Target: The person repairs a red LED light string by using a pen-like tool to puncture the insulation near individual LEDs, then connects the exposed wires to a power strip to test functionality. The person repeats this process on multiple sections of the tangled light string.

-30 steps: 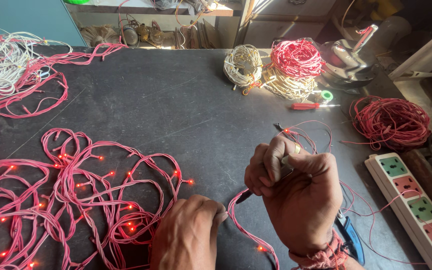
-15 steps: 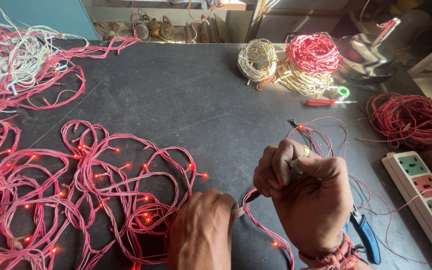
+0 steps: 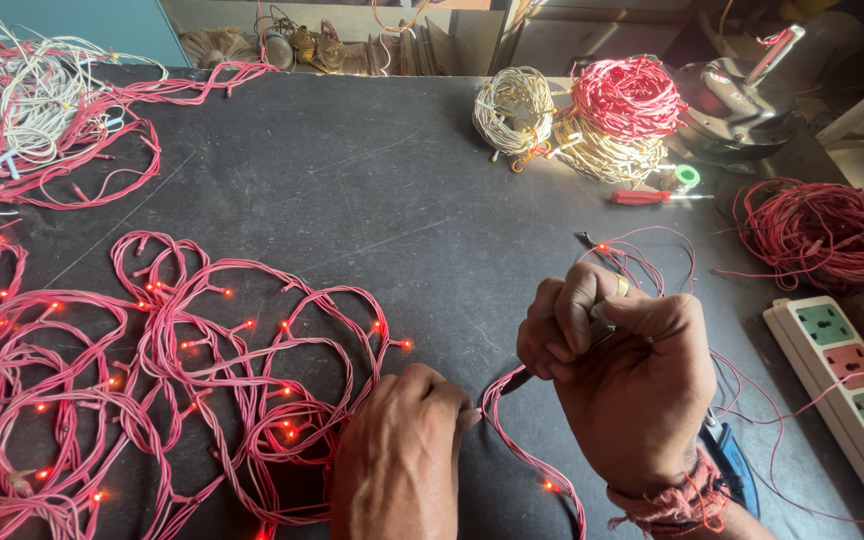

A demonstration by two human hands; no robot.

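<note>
A long string of pink-wired lights (image 3: 202,370) lies looped over the dark table, its small bulbs glowing red. My left hand (image 3: 397,455) rests on the table at the bottom centre, pinching the pink wire at its fingertips. My right hand (image 3: 627,375) is just to the right, closed around a thin metal tool (image 3: 600,312) and the wire; a dark tip pokes out below the fist toward the left hand. More pink wire (image 3: 532,455) with a lit bulb trails down between the hands.
Tangled pink and white wires (image 3: 32,120) lie at the far left. Cream and red wire coils (image 3: 592,110) sit at the back, a red screwdriver (image 3: 652,197) near them. A red coil (image 3: 822,235) and a power strip (image 3: 847,395) are at right. A blue-handled tool (image 3: 732,465) lies under my right wrist.
Both hands stay together on the wire, shifting only slightly. The view has tilted down a little, so the table contents sit higher in frame.
</note>
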